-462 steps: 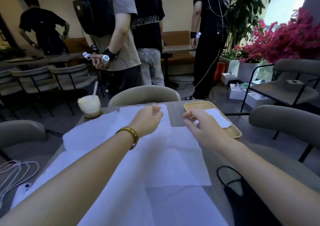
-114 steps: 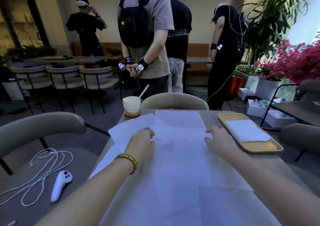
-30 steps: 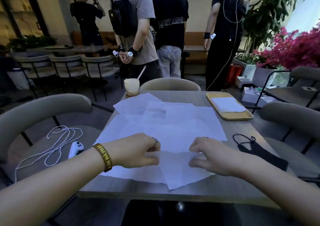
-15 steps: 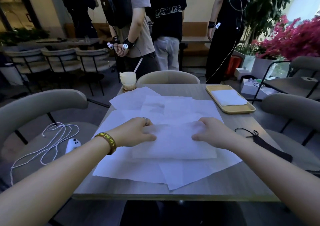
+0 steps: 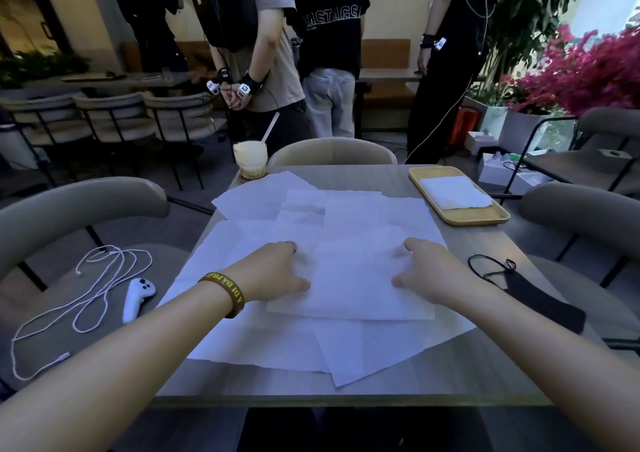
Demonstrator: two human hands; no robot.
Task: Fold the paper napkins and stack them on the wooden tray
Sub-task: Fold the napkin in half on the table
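Several white paper napkins lie spread and overlapping across the table. On top in the middle lies one napkin folded in half [image 5: 349, 288]. My left hand [image 5: 273, 271] presses on its left edge and my right hand [image 5: 426, 271] on its right edge, fingers flat on the paper. The wooden tray [image 5: 464, 214] stands at the far right of the table, with a folded napkin [image 5: 453, 191] lying in it.
A glass with a pale drink and a straw [image 5: 250, 158] stands at the far left corner of the table. A black face mask [image 5: 533, 292] lies at the right edge. A white controller and cable [image 5: 136, 297] lie on the left chair. Several people stand behind the table.
Both hands took the near edge of a napkin and carried it away from me, folding it in half. They now rest flat on the folded napkin's sides.
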